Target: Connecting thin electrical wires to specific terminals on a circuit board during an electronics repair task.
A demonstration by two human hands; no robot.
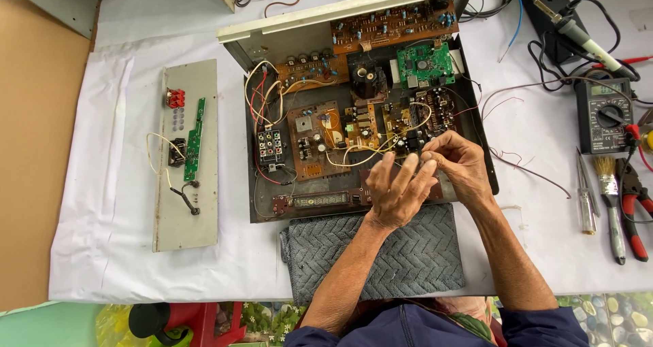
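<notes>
Left hand [396,192] back-up, fingers loosely spread & raised, tips meeting the right hand [457,163] over the open chassis [262,54]. Right hand curled, thumb & fingers pinching smth small at approx the pale wire [354,158]; can't tell exactly what. Both forearms come in from bottom edge across a grey towel [422,258]. Multimeter [604,114] & pliers [636,211] well apart, right side.

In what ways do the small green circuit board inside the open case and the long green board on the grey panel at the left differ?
The green board in the case is nearly square; the strip board is long and narrow. The first sits among brown boards inside the open case, beyond both hands; the second lies on the grey panel, outside the case. Both are green, with parts on top.
</notes>
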